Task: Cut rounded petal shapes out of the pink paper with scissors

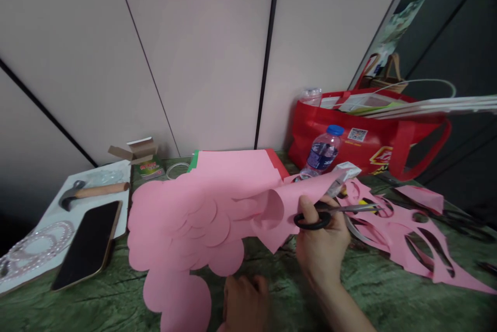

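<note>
My right hand (322, 239) is closed around scissors (316, 219) with black handles, their blades pointing right. Right behind its fingers rises a curled pink paper sheet (287, 202) with a round cut-out; whether the hand also grips it I cannot tell. My left hand (246, 301) is low at the front edge, fingers curled and slightly blurred. What it holds, if anything, is hidden; a sliver of pink shows beside it. Many overlapping pink paper circles (174, 223) spread over the green table (116, 306) in front and to the left.
Pink paper offcuts (407, 239) lie at right. Behind stand a water bottle (324, 150) and a red bag (388, 135). At left are a phone (89, 244), a hammer (93, 191), a beaded strand (42, 246) and a small opened box (147, 158). A wall (209, 62) closes the back.
</note>
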Tool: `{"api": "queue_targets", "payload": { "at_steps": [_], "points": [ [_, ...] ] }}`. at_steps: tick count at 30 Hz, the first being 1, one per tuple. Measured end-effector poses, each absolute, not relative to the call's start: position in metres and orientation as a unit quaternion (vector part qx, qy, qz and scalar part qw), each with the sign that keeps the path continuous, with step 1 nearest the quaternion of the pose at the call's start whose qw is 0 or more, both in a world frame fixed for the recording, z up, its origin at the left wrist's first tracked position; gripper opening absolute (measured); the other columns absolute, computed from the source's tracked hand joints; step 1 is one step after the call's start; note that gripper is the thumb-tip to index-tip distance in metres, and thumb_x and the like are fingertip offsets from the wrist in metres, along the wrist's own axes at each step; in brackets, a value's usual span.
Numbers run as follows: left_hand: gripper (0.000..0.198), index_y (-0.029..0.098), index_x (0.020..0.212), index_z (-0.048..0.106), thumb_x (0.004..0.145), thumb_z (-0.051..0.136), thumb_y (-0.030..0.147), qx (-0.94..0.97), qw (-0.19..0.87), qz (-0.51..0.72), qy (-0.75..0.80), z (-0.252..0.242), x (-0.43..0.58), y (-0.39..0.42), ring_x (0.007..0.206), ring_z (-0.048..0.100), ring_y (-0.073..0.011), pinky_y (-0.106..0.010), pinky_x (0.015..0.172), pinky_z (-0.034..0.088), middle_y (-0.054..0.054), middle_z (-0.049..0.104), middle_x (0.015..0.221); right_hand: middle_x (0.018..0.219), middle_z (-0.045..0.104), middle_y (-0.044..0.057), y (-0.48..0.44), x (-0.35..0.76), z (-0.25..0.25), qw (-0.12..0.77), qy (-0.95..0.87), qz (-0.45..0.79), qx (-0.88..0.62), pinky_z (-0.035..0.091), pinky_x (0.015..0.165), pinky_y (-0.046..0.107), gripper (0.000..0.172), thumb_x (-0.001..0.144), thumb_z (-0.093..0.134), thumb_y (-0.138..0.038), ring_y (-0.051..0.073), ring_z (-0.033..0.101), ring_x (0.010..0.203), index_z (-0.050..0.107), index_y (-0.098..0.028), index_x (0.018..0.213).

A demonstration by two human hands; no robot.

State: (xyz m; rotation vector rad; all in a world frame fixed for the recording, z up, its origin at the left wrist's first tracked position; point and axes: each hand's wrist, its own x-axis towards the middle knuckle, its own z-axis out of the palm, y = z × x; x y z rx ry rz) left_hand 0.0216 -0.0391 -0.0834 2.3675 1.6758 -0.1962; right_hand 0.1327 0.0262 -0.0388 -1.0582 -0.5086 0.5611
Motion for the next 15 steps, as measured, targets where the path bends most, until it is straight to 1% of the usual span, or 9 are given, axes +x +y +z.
{"api": "queue_targets", "payload": {
  "at_steps": [2,4,6,8,10,11,12,14,15],
  "points": [
    [0.029,0.009,0.075,0.07,0.062,0.046,-0.002,0.812,0.13,-0.046,0.567,-0.079,0.019,-0.036,0.063,0.064,-0.0376,-0.044,0.062,0.036,-0.023,0.069,0.061,0.068,0.047,-0.005,0.027,0.134,-0.041,0.799,-0.228,0.266,-0.489,0.035,0.049,0.022,0.027,0.065,0.073,-0.029,0.011,0.041,0.055,0.054,-0.021,0.082],
    [0.024,0.013,0.053,0.066,0.055,0.051,-0.005,0.811,0.154,-0.019,0.565,-0.066,0.009,-0.028,0.058,0.063,-0.0355,-0.045,0.063,0.036,-0.019,0.066,0.05,0.069,0.047,-0.005,0.029,0.136,-0.043,0.805,-0.216,0.272,-0.481,0.036,0.049,0.022,0.026,0.065,0.072,-0.03,0.011,0.042,0.055,0.054,-0.021,0.082],
    [0.022,0.018,0.045,0.06,0.052,0.055,-0.003,0.8,0.174,0.032,0.574,-0.049,-0.012,-0.015,0.055,0.062,-0.0324,-0.041,0.06,0.036,-0.014,0.066,0.05,0.072,0.048,-0.005,0.031,0.136,-0.045,0.811,-0.199,0.298,-0.462,0.036,0.049,0.022,0.026,0.064,0.072,-0.03,0.011,0.042,0.054,0.055,-0.021,0.082],
    [0.018,0.023,0.055,0.06,0.056,0.059,0.005,0.779,0.182,0.096,0.593,-0.03,-0.041,0.004,0.061,0.06,-0.0277,-0.038,0.062,0.036,-0.007,0.067,0.06,0.073,0.048,-0.005,0.032,0.135,-0.044,0.812,-0.183,0.337,-0.44,0.036,0.049,0.022,0.027,0.062,0.073,-0.028,0.01,0.041,0.053,0.056,-0.022,0.082],
    [0.018,0.023,0.063,0.06,0.057,0.058,0.006,0.753,0.167,0.127,0.623,-0.016,-0.069,0.023,0.066,0.059,-0.0286,-0.036,0.062,0.035,-0.006,0.064,0.061,0.073,0.048,-0.006,0.031,0.131,-0.041,0.807,-0.175,0.371,-0.425,0.036,0.048,0.021,0.029,0.06,0.074,-0.026,0.009,0.042,0.053,0.056,-0.022,0.082],
    [0.019,0.022,0.066,0.06,0.058,0.056,0.005,0.733,0.149,0.136,0.65,-0.011,-0.079,0.03,0.064,0.058,-0.0294,-0.039,0.064,0.035,-0.005,0.059,0.056,0.072,0.049,-0.006,0.03,0.129,-0.039,0.803,-0.176,0.385,-0.42,0.036,0.048,0.021,0.03,0.058,0.075,-0.025,0.009,0.043,0.053,0.056,-0.022,0.082],
    [0.021,0.02,0.068,0.06,0.058,0.054,0.003,0.712,0.125,0.145,0.675,-0.007,-0.086,0.034,0.067,0.057,-0.0319,-0.043,0.067,0.034,-0.005,0.056,0.055,0.072,0.049,-0.006,0.029,0.127,-0.037,0.797,-0.178,0.401,-0.414,0.037,0.049,0.021,0.031,0.058,0.075,-0.024,0.009,0.044,0.053,0.056,-0.022,0.082],
    [0.024,0.017,0.076,0.061,0.059,0.052,0.002,0.682,0.078,0.172,0.706,-0.002,-0.087,0.034,0.087,0.052,-0.0391,-0.051,0.077,0.028,-0.011,0.057,0.068,0.073,0.051,-0.005,0.026,0.124,-0.032,0.788,-0.175,0.432,-0.402,0.04,0.05,0.022,0.033,0.057,0.076,-0.023,0.01,0.047,0.055,0.056,-0.023,0.083],
    [0.02,0.016,0.076,0.061,0.063,0.052,0.005,0.678,0.068,0.182,0.709,0.001,-0.082,0.03,0.092,0.05,-0.04,-0.052,0.079,0.027,-0.013,0.058,0.074,0.074,0.052,-0.005,0.025,0.122,-0.03,0.784,-0.171,0.446,-0.396,0.04,0.05,0.022,0.033,0.057,0.075,-0.022,0.01,0.048,0.055,0.056,-0.023,0.083]
  ]
}}
